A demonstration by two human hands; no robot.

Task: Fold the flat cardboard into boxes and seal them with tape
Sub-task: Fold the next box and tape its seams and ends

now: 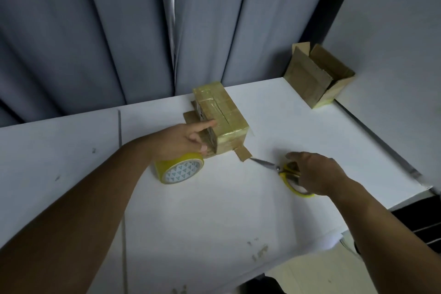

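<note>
Box [222, 114] on white table [214, 210], grey curtain [95, 31]

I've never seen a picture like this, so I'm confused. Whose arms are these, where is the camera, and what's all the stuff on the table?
There is no machine here: these are a person's two arms. The one picture comes from a camera worn on their head, looking forward and down, so you see roughly what they see. The left hand touches a taped box, a cardboard box wrapped in shiny tape, with one finger stretched out against its side. Right below that hand sits a roll of yellow tape. The right hand lies over the yellow handles of the scissors on the white table. I can't tell whether it grips them. In the far right corner sits an open box. Grey curtains hang behind.
</note>
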